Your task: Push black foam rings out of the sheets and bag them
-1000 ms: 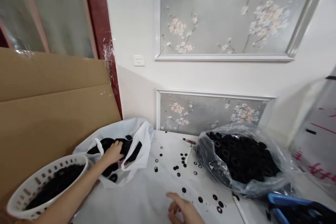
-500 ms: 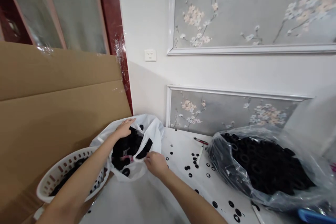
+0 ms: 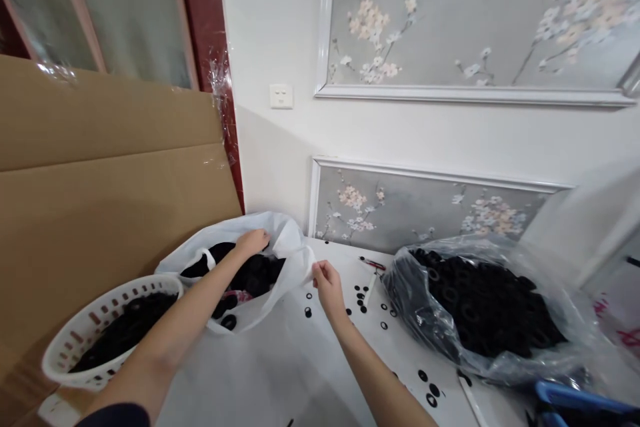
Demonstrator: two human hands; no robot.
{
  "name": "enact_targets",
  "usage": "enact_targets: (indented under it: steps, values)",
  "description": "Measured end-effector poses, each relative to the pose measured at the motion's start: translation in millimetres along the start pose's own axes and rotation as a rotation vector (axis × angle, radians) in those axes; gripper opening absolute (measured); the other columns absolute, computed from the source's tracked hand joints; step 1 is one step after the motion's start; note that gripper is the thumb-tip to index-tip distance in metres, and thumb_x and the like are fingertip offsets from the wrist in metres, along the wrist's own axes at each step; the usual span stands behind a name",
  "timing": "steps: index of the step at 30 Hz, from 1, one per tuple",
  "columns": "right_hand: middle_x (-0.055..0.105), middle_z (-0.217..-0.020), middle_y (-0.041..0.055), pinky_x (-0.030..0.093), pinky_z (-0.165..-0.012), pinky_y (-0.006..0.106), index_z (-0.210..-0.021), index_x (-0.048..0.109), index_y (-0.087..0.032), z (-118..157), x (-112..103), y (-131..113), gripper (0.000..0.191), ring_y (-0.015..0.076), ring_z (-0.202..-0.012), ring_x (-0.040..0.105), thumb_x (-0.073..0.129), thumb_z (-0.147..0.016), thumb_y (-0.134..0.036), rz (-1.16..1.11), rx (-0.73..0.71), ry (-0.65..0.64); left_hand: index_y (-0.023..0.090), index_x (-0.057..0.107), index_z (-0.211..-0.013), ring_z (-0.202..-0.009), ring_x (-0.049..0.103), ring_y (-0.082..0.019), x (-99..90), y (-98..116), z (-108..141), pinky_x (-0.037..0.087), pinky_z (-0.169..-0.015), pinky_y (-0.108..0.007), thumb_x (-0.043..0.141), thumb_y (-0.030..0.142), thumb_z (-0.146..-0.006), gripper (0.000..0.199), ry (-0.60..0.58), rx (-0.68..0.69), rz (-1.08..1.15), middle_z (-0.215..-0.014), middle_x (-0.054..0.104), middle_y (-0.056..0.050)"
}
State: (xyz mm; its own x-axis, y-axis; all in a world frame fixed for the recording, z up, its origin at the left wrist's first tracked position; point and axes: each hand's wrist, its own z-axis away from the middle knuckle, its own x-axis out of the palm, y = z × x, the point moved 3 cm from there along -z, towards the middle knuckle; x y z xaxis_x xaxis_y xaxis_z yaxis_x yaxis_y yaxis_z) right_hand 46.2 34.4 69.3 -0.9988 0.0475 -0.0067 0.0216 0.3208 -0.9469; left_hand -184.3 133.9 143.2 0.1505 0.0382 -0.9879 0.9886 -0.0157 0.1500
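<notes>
A white plastic bag (image 3: 291,238) lies open on the white table, holding black ring-shaped pieces and a pink-printed item (image 3: 241,295). My left hand (image 3: 254,241) reaches over it to the far inner side, fingers curled in. A small dark piece shows by the fingertips, but whether they grip it is hidden. With thumb and fingers pinched, my right hand (image 3: 326,277) holds the bag's right edge and pulls it outward.
To the left, a white slotted basket (image 3: 60,353) of black pieces stands by a cardboard sheet (image 3: 100,207). At right are a clear bag of black rings (image 3: 480,307), a red cutter (image 3: 373,263), a blue container (image 3: 575,395) and loose rings (image 3: 434,389).
My left hand has moved right and slightly up, its fingers now curled. My right hand has moved up and right, drawing the bag's edge out. The view has shifted slightly.
</notes>
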Motion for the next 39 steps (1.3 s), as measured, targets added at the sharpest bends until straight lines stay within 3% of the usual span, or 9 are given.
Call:
enact_targets:
  steps: [5,9,14,17,20,25,29,35,39]
  values:
    - [0.047,-0.057,-0.0043,0.037,-0.053,0.024,-0.073,0.052,-0.020,22.4,-0.3,6.2,0.042,0.0122,-0.051,0.045,0.051,-0.084,-0.061,-0.039,0.031,-0.070,0.015,0.056,-0.121,-0.104,0.061,-0.022,5.5,22.7,-0.7,0.054,-0.087,-0.043,0.059,0.034,-0.093,0.034,0.046,-0.026,0.001,-0.121,0.059,-0.010]
    - [0.048,-0.053,-0.0048,0.036,-0.051,0.024,-0.069,0.052,-0.020,17.7,-8.6,18.7,0.050,0.0119,-0.048,0.045,0.056,-0.076,-0.069,-0.073,0.072,-0.104,0.015,0.062,-0.113,-0.087,0.065,-0.020,16.8,50.7,53.2,0.055,-0.077,-0.036,0.047,0.038,-0.097,0.032,0.136,0.173,0.054,-0.098,0.067,-0.008]
    - [0.053,-0.052,-0.0034,0.036,-0.049,0.024,-0.068,0.051,-0.020,-5.1,-25.3,28.5,0.053,0.0121,-0.046,0.048,0.061,-0.070,-0.072,-0.183,0.132,-0.133,0.027,0.072,-0.088,-0.060,0.065,-0.013,103.6,121.6,172.1,0.050,-0.059,-0.021,0.068,0.047,-0.079,0.022,0.023,0.752,0.101,-0.068,0.070,0.002]
    - [0.056,-0.059,-0.0018,0.038,-0.052,0.024,-0.072,0.048,-0.021,-12.7,-35.6,25.8,0.050,0.0132,-0.051,0.053,0.058,-0.074,-0.070,-0.267,0.148,-0.119,0.027,0.068,-0.112,-0.060,0.067,-0.019,136.6,146.4,200.4,0.047,-0.053,-0.024,0.074,0.050,-0.072,0.047,0.003,0.915,0.074,-0.080,0.074,-0.002]
    - [0.057,-0.065,-0.0015,0.039,-0.055,0.025,-0.075,0.043,-0.022,-12.4,-41.9,15.3,0.047,0.0135,-0.056,0.055,0.052,-0.081,-0.067,-0.325,0.112,-0.102,0.030,0.067,-0.111,-0.068,0.068,-0.018,117.2,127.2,183.9,0.050,-0.060,-0.024,0.070,0.060,-0.073,0.049,0.096,0.780,0.189,-0.083,0.074,0.000]
    - [0.056,-0.065,-0.0022,0.038,-0.063,0.027,-0.079,0.048,-0.022,0.0,-40.7,-14.2,0.040,0.0131,-0.061,0.048,0.051,-0.087,-0.061,-0.314,-0.032,-0.075,0.017,0.067,-0.102,-0.080,0.067,-0.020,40.6,28.8,116.7,0.051,-0.073,-0.029,0.020,0.037,-0.101,0.051,0.325,0.247,0.204,-0.089,0.071,-0.008]
    - [0.056,-0.066,-0.0021,0.037,-0.065,0.028,-0.082,0.051,-0.022,7.0,-34.5,-37.3,0.034,0.0140,-0.063,0.046,0.051,-0.091,-0.055,-0.303,-0.106,-0.056,0.015,0.064,-0.108,-0.076,0.066,-0.020,5.5,-28.3,59.6,0.054,-0.071,-0.034,0.054,0.034,-0.093,0.026,0.288,0.012,0.125,-0.086,0.069,-0.005]
    - [0.056,-0.067,-0.0015,0.038,-0.067,0.029,-0.081,0.054,-0.021,8.2,-30.6,-52.3,0.032,0.0147,-0.066,0.049,0.052,-0.092,-0.051,-0.301,-0.130,-0.053,0.016,0.054,-0.124,-0.107,0.060,-0.023,-29.7,-46.5,4.0,0.053,-0.089,-0.044,0.058,0.033,-0.093,0.035,0.391,-0.113,0.036,-0.124,0.057,-0.010]
    - [0.055,-0.067,-0.0017,0.038,-0.066,0.028,-0.080,0.053,-0.021,12.8,-29.9,-55.2,0.031,0.0146,-0.065,0.048,0.051,-0.093,-0.049,-0.297,-0.122,-0.042,0.016,0.056,-0.121,-0.105,0.061,-0.022,-20.0,-37.3,-16.9,0.054,-0.088,-0.043,0.058,0.033,-0.093,0.033,0.297,-0.117,-0.009,-0.122,0.059,-0.010]
